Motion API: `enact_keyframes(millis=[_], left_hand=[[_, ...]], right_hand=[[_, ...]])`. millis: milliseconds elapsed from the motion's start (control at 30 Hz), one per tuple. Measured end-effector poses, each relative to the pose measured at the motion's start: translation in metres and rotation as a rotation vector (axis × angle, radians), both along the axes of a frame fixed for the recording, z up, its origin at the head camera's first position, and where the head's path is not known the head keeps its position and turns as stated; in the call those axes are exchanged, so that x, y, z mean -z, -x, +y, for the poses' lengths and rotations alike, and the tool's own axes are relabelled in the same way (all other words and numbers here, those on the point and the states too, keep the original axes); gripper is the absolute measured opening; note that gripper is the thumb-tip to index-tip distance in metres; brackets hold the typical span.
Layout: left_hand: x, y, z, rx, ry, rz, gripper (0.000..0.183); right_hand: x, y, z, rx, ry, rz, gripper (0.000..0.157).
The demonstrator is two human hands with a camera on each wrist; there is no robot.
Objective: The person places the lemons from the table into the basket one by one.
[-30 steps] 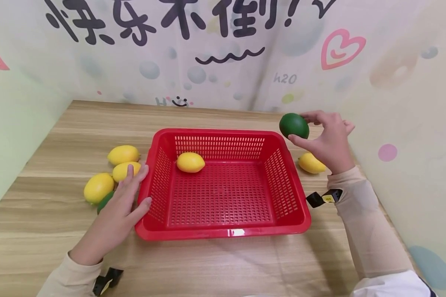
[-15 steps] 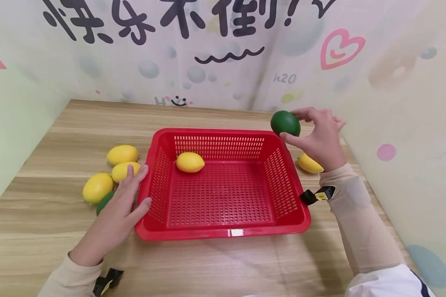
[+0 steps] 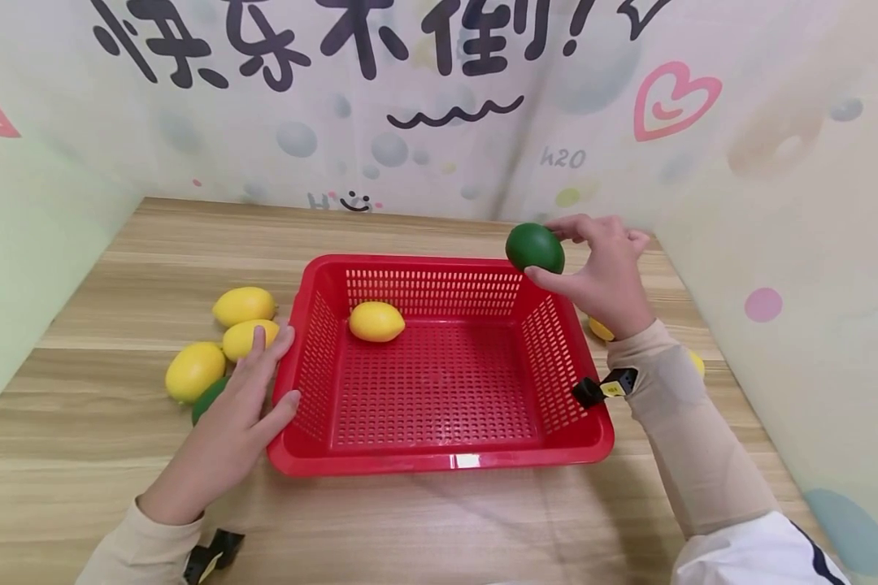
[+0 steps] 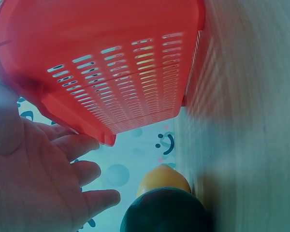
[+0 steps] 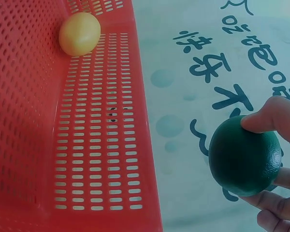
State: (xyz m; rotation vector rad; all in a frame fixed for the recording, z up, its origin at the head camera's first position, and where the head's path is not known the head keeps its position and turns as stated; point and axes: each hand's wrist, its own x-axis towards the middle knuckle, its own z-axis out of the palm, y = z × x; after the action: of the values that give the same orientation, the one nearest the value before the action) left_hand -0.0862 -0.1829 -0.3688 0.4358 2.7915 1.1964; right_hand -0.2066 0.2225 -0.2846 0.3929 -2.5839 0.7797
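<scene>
My right hand (image 3: 606, 272) pinches a dark green lime (image 3: 535, 248) between thumb and fingers. In the head view the lime overlaps the back right corner of a red plastic basket (image 3: 439, 463). The right wrist view has the lime (image 5: 244, 155) beyond the basket's rim, held at its side. One yellow lemon (image 3: 376, 322) lies in the basket near its back left corner. My left hand (image 3: 230, 418) is at the basket's left rim with fingers extended, straight and spread in the left wrist view.
Left of the basket lie several lemons (image 3: 195, 371) and a green lime (image 3: 209, 400) partly behind my left hand. To the right, another lemon (image 3: 600, 329) shows beside my right wrist, and a sliver of yellow (image 3: 697, 363) behind the sleeve. A printed wall (image 3: 439, 162) backs the wooden table (image 3: 380, 528).
My right hand has carried the lime leftward, from right of the basket to over its back right corner. The left hand and the basket have stayed in place.
</scene>
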Motion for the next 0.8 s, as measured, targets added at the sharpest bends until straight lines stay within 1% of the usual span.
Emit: enact_keyframes(millis=[233,333,533,800], left_hand=[[-0.003,0.001,0.001,-0.002,0.009,0.011,0.072],[-0.004,0.001,0.001,-0.003,0.008,0.003,0.073],[-0.003,0.0,0.001,-0.006,0.007,-0.009,0.076],[-0.004,-0.002,0.001,-0.013,0.015,-0.009,0.074]], right_hand=[[-0.001,0.003,-0.009,-0.036,0.001,0.007,0.055],[-0.001,0.003,-0.011,-0.042,-0.006,0.011,0.054],[-0.002,0.003,-0.015,-0.057,-0.02,0.005,0.054],[0.002,0.005,-0.023,-0.095,-0.016,0.007,0.05]])
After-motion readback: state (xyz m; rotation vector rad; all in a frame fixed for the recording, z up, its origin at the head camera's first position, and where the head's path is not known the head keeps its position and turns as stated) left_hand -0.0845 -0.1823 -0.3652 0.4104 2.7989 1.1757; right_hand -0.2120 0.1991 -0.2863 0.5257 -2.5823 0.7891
